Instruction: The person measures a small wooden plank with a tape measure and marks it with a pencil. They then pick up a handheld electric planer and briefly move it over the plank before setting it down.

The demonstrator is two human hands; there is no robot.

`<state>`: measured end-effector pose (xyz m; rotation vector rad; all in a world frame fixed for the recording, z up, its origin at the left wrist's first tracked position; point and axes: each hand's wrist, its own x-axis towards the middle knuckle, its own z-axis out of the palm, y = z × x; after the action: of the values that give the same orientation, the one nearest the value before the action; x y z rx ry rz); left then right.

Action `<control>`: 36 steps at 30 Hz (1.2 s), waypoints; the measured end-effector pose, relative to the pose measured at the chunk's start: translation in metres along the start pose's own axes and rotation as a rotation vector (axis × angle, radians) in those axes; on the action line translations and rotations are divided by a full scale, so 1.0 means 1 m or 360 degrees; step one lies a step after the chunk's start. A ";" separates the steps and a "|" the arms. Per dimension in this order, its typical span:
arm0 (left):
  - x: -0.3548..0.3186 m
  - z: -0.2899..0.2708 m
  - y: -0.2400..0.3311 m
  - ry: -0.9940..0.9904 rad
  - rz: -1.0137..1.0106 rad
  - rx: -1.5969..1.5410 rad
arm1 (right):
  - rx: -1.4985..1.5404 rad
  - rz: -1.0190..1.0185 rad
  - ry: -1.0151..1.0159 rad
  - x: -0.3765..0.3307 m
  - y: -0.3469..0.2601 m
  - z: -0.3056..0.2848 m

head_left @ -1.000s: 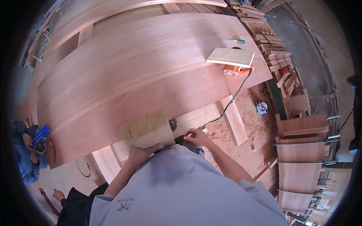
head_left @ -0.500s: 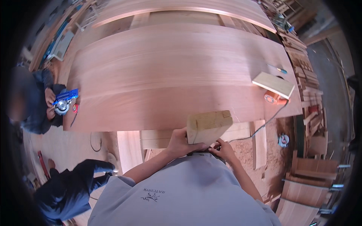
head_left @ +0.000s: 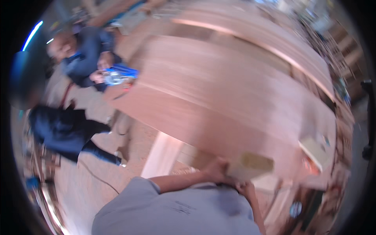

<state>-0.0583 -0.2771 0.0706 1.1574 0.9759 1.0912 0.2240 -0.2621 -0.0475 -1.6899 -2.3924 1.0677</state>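
Note:
Close to my body, my left hand (head_left: 216, 169) is closed round the side of a thick pale wooden block (head_left: 250, 167). The block stands out in front of my waist, blurred by motion. My right hand (head_left: 246, 189) is just below the block's right side, against my shirt, with its fingers curled in. What those fingers hold is hidden and smeared. Beyond the block lies a large reddish wooden panel (head_left: 203, 90).
A pale board (head_left: 315, 152) rests on an orange tool (head_left: 310, 166) at the panel's right. A person (head_left: 88, 58) holds a blue circular saw (head_left: 117, 74) at its left end; another person (head_left: 64, 131) in dark clothes is nearer. A second panel (head_left: 258, 37) lies behind. A cable (head_left: 98, 178) crosses the floor.
My view has swung to the left, so the panel now slants and both people show farther into the picture. The block is still in my left hand.

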 end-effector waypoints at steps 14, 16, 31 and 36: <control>0.022 0.010 -0.055 -0.0134 0.0141 -0.0095 | 0.0475 0.0280 -0.0828 0.042 0.007 -0.116; 0.021 0.000 -0.048 -0.0180 0.0053 0.0282 | 0.0617 0.0354 -0.0756 0.053 0.000 -0.141; 0.033 -0.036 0.076 0.0291 0.0123 0.0006 | 0.1223 -0.0546 -0.0073 0.076 -0.158 -0.291; 0.050 -0.016 0.087 0.0503 0.0573 0.0227 | 0.0753 -0.0757 -0.0502 0.066 -0.221 -0.307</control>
<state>-0.0758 -0.2191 0.1530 1.3359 1.1290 1.5475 0.1338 -0.0886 0.2829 -0.8035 -2.2607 1.7087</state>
